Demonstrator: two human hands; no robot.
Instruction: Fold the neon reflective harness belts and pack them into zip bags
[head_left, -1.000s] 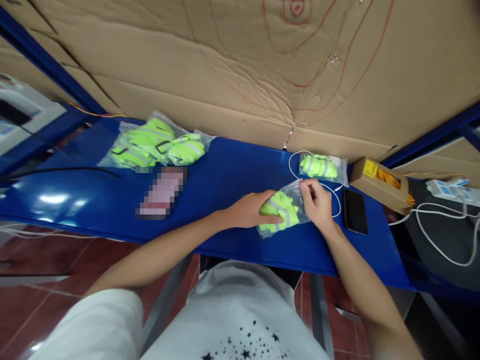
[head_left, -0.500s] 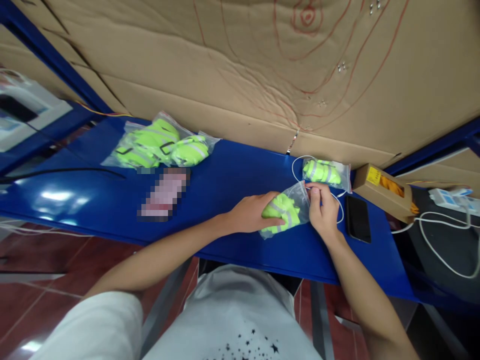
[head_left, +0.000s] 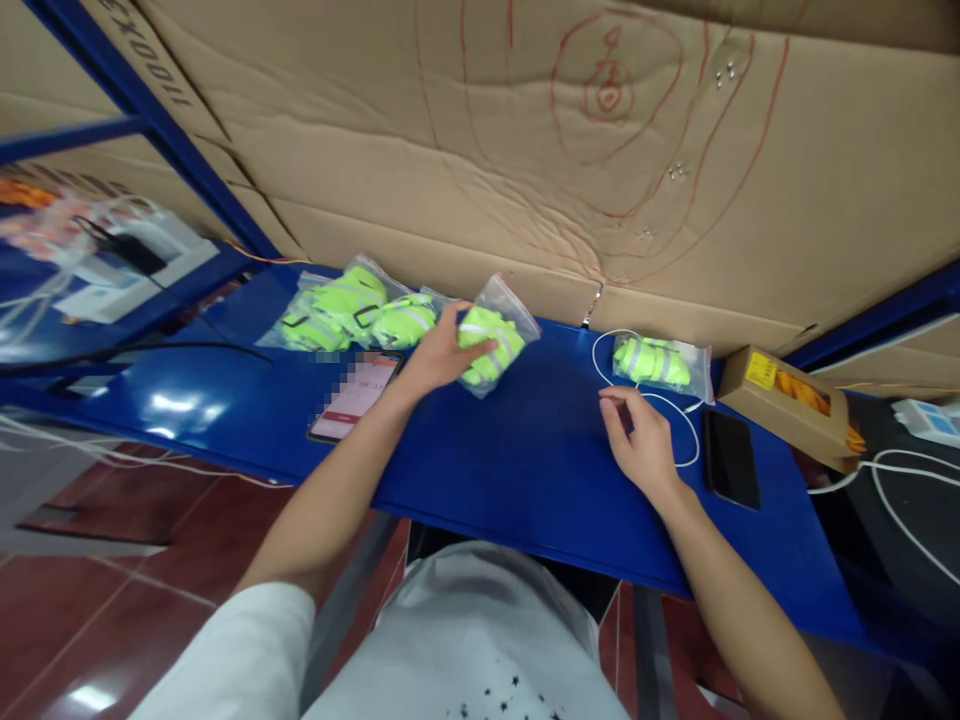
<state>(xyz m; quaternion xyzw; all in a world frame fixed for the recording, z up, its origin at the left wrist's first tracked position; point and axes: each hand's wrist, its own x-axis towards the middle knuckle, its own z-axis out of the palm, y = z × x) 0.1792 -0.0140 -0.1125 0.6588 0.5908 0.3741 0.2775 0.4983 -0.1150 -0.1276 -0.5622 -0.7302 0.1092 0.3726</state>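
Observation:
My left hand point(head_left: 450, 350) grips a clear zip bag point(head_left: 491, 345) from its left side, thumb across the front. Folded neon-yellow fabric with grey reflective bands fills the bag, whose zip end points up and to the right. Just left of it, several similar bags point(head_left: 337, 308) lie bunched against the cardboard. My right hand point(head_left: 637, 435) hovers over the blue table point(head_left: 525, 470) with loosely curled fingers, a gap between thumb and fingertips, and nothing in it. Beyond that hand lies another such bag point(head_left: 652, 360), beside a looped white cable point(head_left: 694, 440).
A phone with a lit screen point(head_left: 356, 395) lies left of my left forearm. To the right are a dark phone point(head_left: 731, 460) and an open cardboard box point(head_left: 787, 400) with orange contents. A cardboard wall point(head_left: 450, 210) closes off the table's back edge.
My left hand has carried the bag left and back toward the bunched bags. My right hand has let go of the bag's zip end and is now apart from it. The view has shifted slightly.

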